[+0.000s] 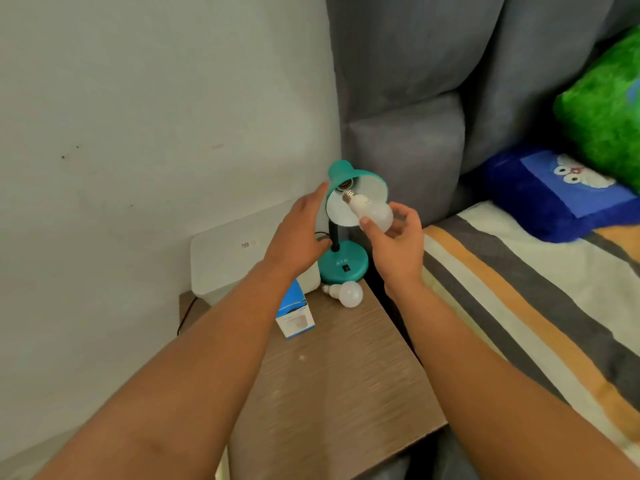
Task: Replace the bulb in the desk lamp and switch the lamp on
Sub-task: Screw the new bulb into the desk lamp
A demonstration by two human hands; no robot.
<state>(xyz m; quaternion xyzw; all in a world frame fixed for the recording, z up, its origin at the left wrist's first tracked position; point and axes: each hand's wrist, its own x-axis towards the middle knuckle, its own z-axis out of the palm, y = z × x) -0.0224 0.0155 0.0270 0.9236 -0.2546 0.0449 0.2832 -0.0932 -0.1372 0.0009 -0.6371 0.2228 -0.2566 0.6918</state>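
A small teal metal desk lamp (341, 230) with a round base and a black stem stood at the far right corner of a brown wood-grain bedside table (332, 375). Its cone-shaped teal shade (360, 188) was tilted so that the pale inside and the socket (345, 184) faced the camera. The person's right hand (398, 244) gripped a white frosted bulb (372, 211) by its round glass end, thumb and fingers closed around it, with the metal screw base pointing up and left toward the socket. The screw tip lay just beside the socket, inside the shade, but whether it touched could not be told. The left hand (299, 233) was open, fingers extended, its fingertips at the left rim of the shade and its palm in front of the stem; whether it touched the shade could not be told. A 2nd white bulb (346, 293) lay on its side on the table, just near of the lamp base, its screw end pointing left. To its left a blue and white cardboard box (294, 315) lay on the table, partly hidden by the left forearm. A white boxy object (221, 258) stood at the far left of the table against the pale wall. On the right lay a bed with a striped cover (519, 306), a blue cartoon pillow (554, 192) and a green plush cushion (606, 109) before a grey padded headboard (433, 98).
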